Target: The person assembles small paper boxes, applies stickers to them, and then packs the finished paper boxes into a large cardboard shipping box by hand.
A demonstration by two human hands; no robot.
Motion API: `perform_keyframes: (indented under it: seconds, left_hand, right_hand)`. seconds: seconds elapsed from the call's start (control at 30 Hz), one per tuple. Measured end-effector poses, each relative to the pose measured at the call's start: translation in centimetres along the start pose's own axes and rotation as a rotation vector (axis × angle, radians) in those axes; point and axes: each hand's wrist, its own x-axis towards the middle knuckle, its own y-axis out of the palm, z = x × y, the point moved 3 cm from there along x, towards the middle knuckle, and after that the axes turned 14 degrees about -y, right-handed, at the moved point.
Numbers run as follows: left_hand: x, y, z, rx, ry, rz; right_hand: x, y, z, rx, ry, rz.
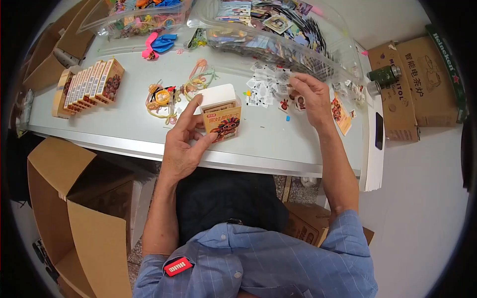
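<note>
The left hand grips an opened, printed carton above the near part of the worktop. Its thumb presses the printed front while the forefinger reaches up the carton's left edge, so these fingers pinch the carton between them. The carton's mouth faces roughly 12 o'clock, with a raised white flap behind it and a brownish item showing inside. The carton stands along a line from about 12 to 6 o'clock, leaning slightly; foreshortening hides which side is longest.

The right hand is extended at the right-hand edge of a loose spread of small clear packets. Its thumb and forefinger are drawn near each other; whether a packet is pinched between them cannot be told.

The key relation: from the right fingers, the carton lies toward 8 o'clock, well apart, with bare worktop and part of the packet spread between. Seen from the carton, the packets lie near 2 o'clock. The left hand is at the carton; the right is nearer the packets.

A row of similar boxes stands at 10 o'clock from the left hand, and a tangle of coloured bands lies around 11 o'clock.
</note>
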Motion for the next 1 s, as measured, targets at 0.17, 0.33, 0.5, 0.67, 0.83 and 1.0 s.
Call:
perform_keyframes:
  seconds: [0.17,0.33,0.5,0.67,0.83,1.0]
  left_hand:
    - [0.1,0.3,-0.2,-0.001,0.018,0.01]
    - [0.2,0.5,-0.2,0.013,0.034,-0.013]
    - [0.4,1.7,-0.4,0.02,0.135,-0.133]
    - [-0.6,2.5,-1.8,0.321,0.252,-0.59]
    - [-1.9,4.0,-4.0,0.324,0.324,-0.564]
    - [3.2,7.9,-4.7,-0.113,-0.123,-0.096]
  right_hand:
    - [-0.1,-0.1,-0.2,0.022,-0.048,-0.055]
    - [-0.2,0.4,-0.8,0.231,0.018,-0.104]
    - [-0.5,1.6,-0.7,0.329,0.007,-0.12]
    - [-1.3,2.5,0.1,0.385,0.01,-0.099]
    - [-2.3,3.2,1.5,0.43,-0.027,-0.06]
    - [-3.3,4.9,1.9,0.51,-0.024,-0.061]
